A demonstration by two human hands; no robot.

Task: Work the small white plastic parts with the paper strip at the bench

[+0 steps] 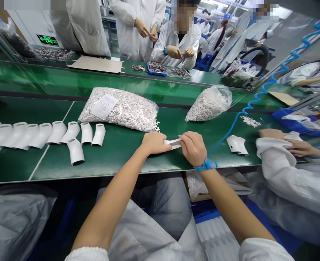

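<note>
Between my two hands, just above the green table's front part, is a white plastic part [173, 143]. My left hand [154, 143] has its fingers closed round the part's left end. On the other end, my right hand [194, 146] pinches with thumb and fingers; a blue wrist strap sits below it. Much of the part is hidden by my fingers. Behind my left hand lies a large clear bag of small white pieces [121, 108], with a few pieces spilled at its right corner. Several curved white tube parts [75, 150] stand to the left, mostly in a row.
A smaller bag of white pieces [210, 103] lies behind my right hand. A coiled blue cord [257, 96] hangs down at the right. Two white parts [237, 145] and loose pieces [250, 121] lie near a co-worker's hands [301, 148]. Other people work across the green table [127, 159].
</note>
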